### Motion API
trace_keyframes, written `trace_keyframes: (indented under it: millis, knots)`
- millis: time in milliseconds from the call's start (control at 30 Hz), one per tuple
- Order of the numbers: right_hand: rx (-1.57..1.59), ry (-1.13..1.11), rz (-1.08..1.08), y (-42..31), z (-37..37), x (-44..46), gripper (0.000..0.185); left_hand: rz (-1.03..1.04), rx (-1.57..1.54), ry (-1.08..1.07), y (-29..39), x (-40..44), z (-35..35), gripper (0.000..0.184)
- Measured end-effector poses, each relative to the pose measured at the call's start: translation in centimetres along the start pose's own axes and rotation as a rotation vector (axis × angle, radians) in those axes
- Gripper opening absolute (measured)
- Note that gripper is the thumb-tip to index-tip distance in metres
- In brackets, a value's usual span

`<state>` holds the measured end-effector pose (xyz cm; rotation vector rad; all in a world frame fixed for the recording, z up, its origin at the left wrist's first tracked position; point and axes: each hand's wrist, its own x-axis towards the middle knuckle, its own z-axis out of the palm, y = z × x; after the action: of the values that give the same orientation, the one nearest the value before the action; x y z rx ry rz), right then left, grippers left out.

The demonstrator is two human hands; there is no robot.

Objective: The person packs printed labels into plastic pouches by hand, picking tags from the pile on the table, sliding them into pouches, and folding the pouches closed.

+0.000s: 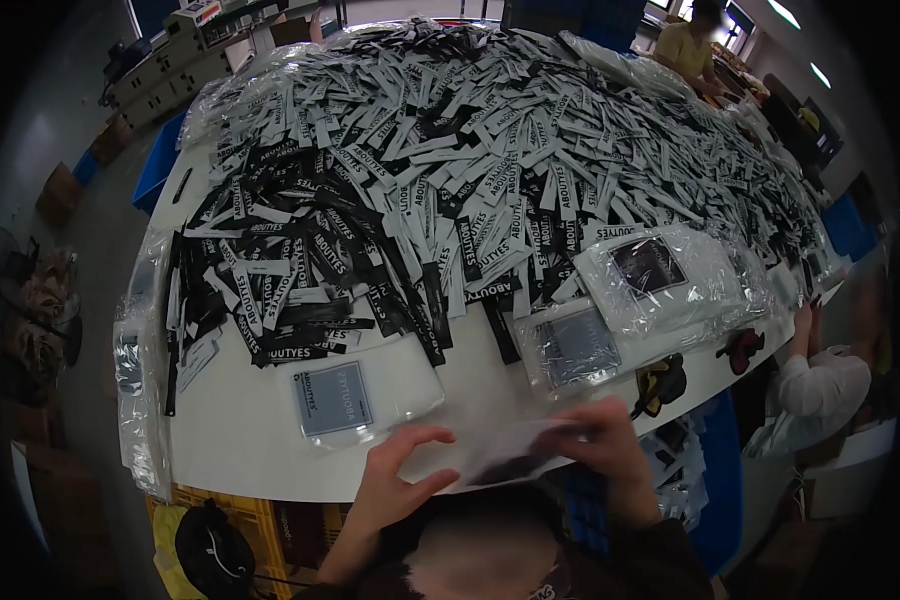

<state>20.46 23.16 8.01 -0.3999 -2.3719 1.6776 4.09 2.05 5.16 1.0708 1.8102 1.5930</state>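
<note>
Close to the table's front edge, my right hand (605, 450) grips a translucent plastic bag (505, 452) with a dark printed patch, blurred by motion. My left hand (400, 480) is at the bag's left side, thumb and fingers apart in a C shape; nothing shows between them. Just beyond it lies a stack of flat frosted bags (405, 378) with a grey ABOUTYES print on top. Past my right hand is a clear-wrapped pack (575, 345) with a grey print, next to a thicker wrapped pack (705, 270) with a black print.
A large heap of black and white ABOUTYES strips (450, 150) covers much of the white table (230, 450). Clear plastic (145, 400) hangs over its left edge. A blue bin (715, 470) stands below right. A person in white (820, 395) works at right, another in yellow (682, 50) behind.
</note>
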Motion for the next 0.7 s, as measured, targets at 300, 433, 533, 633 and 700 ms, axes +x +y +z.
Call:
trace_keyframes:
  millis: [300,433,533,633,700]
  knots:
    - [-0.280,-0.196,0.168,-2.6,-3.0,3.8,0.034,0.066,0.579,0.313,-5.1,0.2,-0.3,0.044]
    - [-0.294,0.102,-0.016,2.7,2.4,14.9,0.028,0.094,0.665,0.300,-7.6,-0.3,-0.1,0.050]
    - [-0.592,0.239,-0.018,6.5,5.2,20.6,0.028,0.090,0.601,0.293,-7.9,-0.4,-0.5,0.051]
    - [-0.732,0.237,0.103,6.9,5.2,22.5,0.034,0.099,0.614,0.301,-7.6,-0.3,-0.5,0.050]
    - [-0.695,0.243,0.084,6.7,4.2,22.0,0.033,0.099,0.614,0.305,-7.5,-0.3,-0.5,0.050]
